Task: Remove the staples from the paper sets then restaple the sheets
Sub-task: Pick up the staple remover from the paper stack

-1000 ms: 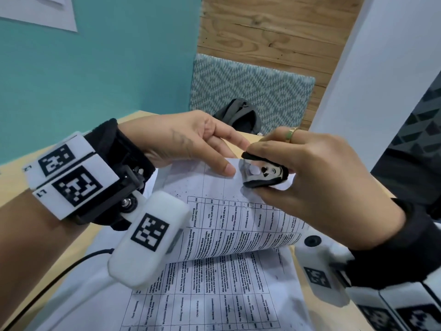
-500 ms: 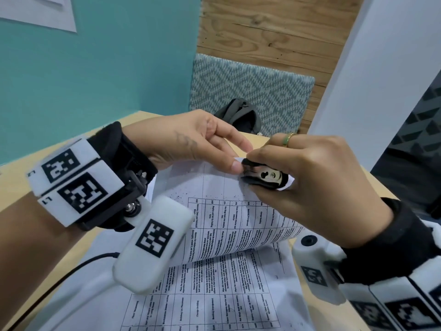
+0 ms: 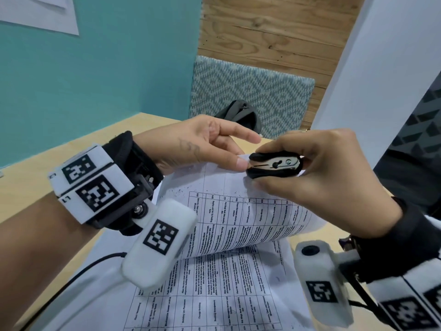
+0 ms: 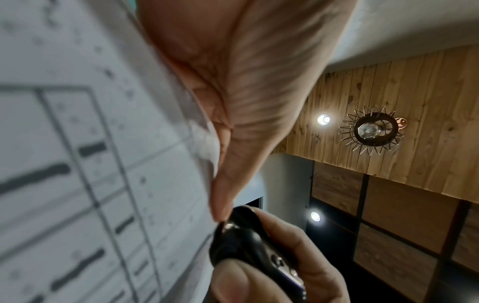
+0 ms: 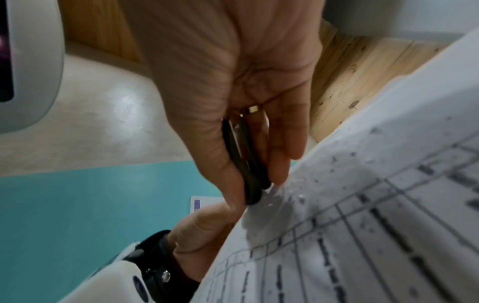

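Observation:
A stapled set of printed sheets (image 3: 241, 218) with tables is lifted off the wooden table, its top sheet curling over. My left hand (image 3: 229, 158) pinches the raised corner of the paper set (image 4: 103, 164) between thumb and fingers. My right hand (image 3: 307, 173) grips a black staple remover (image 3: 274, 164) with a metal inside, squeezed nearly together. Its tip meets the paper corner right beside my left thumb. From the right wrist, the staple remover (image 5: 246, 164) touches the sheet corner (image 5: 279, 196). The staple itself is hidden.
More printed sheets (image 3: 214, 295) lie flat on the wooden table (image 3: 71, 163) below my hands. A black cable (image 3: 71, 278) runs along the near left. A dark bag (image 3: 241, 115) sits on a patterned chair (image 3: 250, 89) beyond the table. A white pillar (image 3: 381, 56) stands at right.
My right hand has turned the staple remover onto its side and brought its tip to the paper corner by my left thumb. The corner has risen slightly.

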`<control>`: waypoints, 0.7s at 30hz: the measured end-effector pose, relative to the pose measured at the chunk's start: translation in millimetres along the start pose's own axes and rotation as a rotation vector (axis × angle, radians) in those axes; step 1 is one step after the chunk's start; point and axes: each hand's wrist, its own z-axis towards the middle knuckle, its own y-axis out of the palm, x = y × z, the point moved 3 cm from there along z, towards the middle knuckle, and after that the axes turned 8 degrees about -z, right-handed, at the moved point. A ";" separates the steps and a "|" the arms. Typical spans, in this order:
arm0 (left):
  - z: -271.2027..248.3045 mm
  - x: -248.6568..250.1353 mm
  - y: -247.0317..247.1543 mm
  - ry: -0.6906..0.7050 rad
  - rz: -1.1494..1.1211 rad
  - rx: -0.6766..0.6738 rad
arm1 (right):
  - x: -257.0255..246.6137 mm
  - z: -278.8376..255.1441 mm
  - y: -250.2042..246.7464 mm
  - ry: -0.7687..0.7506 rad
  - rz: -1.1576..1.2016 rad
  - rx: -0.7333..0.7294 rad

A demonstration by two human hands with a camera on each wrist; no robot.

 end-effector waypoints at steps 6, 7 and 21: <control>3.1 -2.4 1.1 0.002 0.034 0.010 | 0.7 0.0 -1.8 0.077 0.134 -0.043; 3.8 -3.0 1.4 0.005 0.040 0.015 | 1.9 0.2 -1.5 0.087 0.152 -0.051; -0.5 -3.4 -17.1 -0.037 0.148 0.132 | -9.5 -6.2 -3.7 0.050 -0.219 -0.369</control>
